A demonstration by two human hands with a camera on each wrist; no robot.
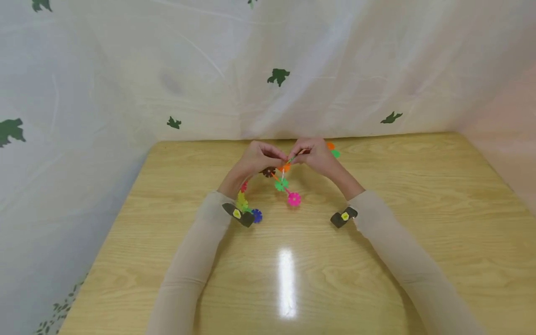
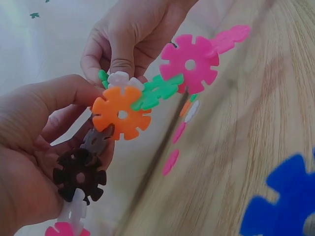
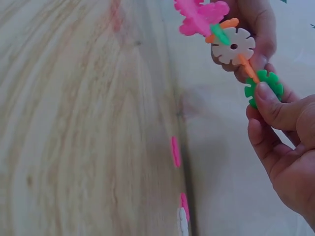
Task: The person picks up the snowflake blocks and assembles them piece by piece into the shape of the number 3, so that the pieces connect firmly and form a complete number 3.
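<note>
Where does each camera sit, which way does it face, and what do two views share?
Head: worn there, forward and down at the table; left hand, right hand, sleeves show.
Left wrist: worn there, facing linked discs; both hands show.
Right wrist: worn there, facing green disc; both hands show.
Wrist views share the linked discs.

In the left wrist view, an orange disc [image 2: 109, 115] is hiding the lower part of the white disc [image 2: 120, 79], taken as landmark. Well below it to the right, a blue disc [image 2: 283, 189] is running out of frame; below it to the left, a pink disc [image 2: 66, 229] is being cut by the bottom edge. In the right wrist view, the thumb of the right hand [image 3: 298, 169] is covering part of a green disc [image 3: 273, 81] below it; pink pieces [image 3: 194, 15] above it are passing the top edge. Far left of it, a reddish patch [image 3: 116, 14] is appearing too blurred to identify.
</note>
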